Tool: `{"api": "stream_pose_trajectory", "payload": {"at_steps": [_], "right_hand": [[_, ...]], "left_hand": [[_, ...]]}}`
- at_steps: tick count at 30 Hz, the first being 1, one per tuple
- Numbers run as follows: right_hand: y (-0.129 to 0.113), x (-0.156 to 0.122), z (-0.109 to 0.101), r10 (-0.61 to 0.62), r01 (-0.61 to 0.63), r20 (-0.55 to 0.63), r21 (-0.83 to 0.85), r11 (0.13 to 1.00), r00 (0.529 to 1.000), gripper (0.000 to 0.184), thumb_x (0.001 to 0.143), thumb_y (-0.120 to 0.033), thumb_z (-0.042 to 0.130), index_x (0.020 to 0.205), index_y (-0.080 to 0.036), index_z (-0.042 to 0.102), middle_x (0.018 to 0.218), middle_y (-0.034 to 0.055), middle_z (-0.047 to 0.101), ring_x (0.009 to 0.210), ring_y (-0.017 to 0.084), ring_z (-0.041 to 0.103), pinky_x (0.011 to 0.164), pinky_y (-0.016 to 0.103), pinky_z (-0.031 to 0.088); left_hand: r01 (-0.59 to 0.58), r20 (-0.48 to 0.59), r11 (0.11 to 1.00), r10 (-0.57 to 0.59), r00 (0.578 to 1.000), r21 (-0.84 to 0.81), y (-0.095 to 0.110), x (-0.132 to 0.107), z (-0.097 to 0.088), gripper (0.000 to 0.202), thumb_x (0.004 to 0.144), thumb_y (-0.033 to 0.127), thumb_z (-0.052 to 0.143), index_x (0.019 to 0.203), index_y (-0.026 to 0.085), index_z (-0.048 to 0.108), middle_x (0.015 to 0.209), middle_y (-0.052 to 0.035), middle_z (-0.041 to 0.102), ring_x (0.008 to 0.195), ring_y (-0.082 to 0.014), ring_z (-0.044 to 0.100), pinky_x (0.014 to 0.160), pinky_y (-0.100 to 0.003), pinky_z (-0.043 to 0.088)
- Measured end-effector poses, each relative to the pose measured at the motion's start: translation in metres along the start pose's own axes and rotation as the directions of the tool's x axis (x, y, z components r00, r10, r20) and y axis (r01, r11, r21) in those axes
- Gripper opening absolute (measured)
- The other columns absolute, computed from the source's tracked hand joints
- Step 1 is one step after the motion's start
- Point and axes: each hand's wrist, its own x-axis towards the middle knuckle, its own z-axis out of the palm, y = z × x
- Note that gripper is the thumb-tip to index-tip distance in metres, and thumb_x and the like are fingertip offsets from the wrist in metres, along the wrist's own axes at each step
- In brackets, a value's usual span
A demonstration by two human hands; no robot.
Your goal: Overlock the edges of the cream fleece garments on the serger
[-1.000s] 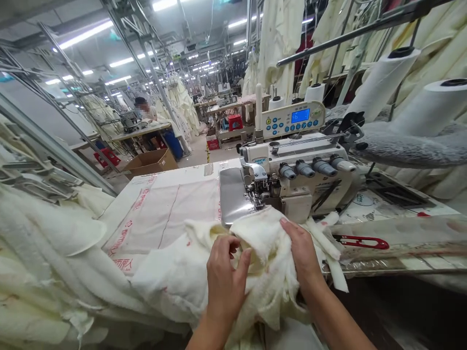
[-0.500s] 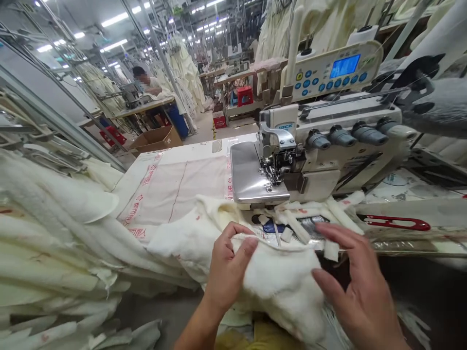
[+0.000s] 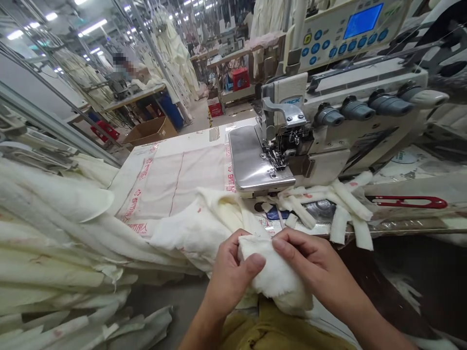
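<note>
Between left hand (image 3: 231, 274) and right hand (image 3: 312, 255): fluffy white cloth (image 3: 273, 270), top edge pinched by both. Long way runs sideways, from desk (image 3: 189, 136) beyond left hand to right hand; loose part droops below.

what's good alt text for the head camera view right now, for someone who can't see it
A person's left hand and right hand hold cream fleecy fabric in front of a sewing machine. Cream strips and red snips lie to the right; farther back, a co-worker is at a table.
</note>
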Motion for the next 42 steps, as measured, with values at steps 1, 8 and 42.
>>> {"api": "stream_pose_trajectory", "payload": {"at_steps": [1, 8, 42], "right_hand": [[0.000, 0.000, 0.000, 0.011, -0.011, 0.006, -0.011, 1.000, 1.000, 0.033, 0.086, -0.041, 0.048, 0.065, -0.017, 0.055, 0.064, -0.0013, 0.050, 0.062, 0.012, 0.044, 0.055, 0.020, 0.036], [0.006, 0.002, -0.008, 0.091, -0.090, 0.031, -0.036, 0.995, 0.995, 0.028, 0.086, -0.042, 0.050, 0.071, -0.019, 0.057, 0.071, -0.0002, 0.055, 0.068, 0.014, 0.047, 0.058, 0.021, 0.036], [0.035, 0.001, -0.021, 0.138, -0.142, -0.090, -0.044, 0.989, 0.986, 0.034, 0.081, -0.048, 0.053, 0.065, -0.019, 0.056, 0.063, -0.0013, 0.052, 0.061, 0.014, 0.047, 0.053, 0.020, 0.038]], "left_hand": [[0.009, -0.039, 1.000, -0.009, 0.999, 0.001, -0.001, 0.001, 0.002, 0.028, 0.076, 0.039, 0.063, 0.078, 0.015, 0.050, 0.068, 0.0029, 0.046, 0.062, -0.0075, 0.038, 0.056, -0.017, 0.033], [-0.014, -0.297, 1.000, 0.009, 0.955, -0.013, -0.009, 0.004, 0.010, 0.020, 0.085, 0.040, 0.051, 0.084, 0.020, 0.049, 0.068, 0.0036, 0.043, 0.063, -0.0082, 0.039, 0.058, -0.017, 0.035], [0.235, -0.445, 0.945, -0.114, 0.888, 0.228, 0.010, 0.006, 0.026, 0.023, 0.066, 0.031, 0.061, 0.082, 0.015, 0.060, 0.046, 0.0087, 0.023, 0.045, -0.0065, 0.019, 0.044, -0.021, 0.013]]}}
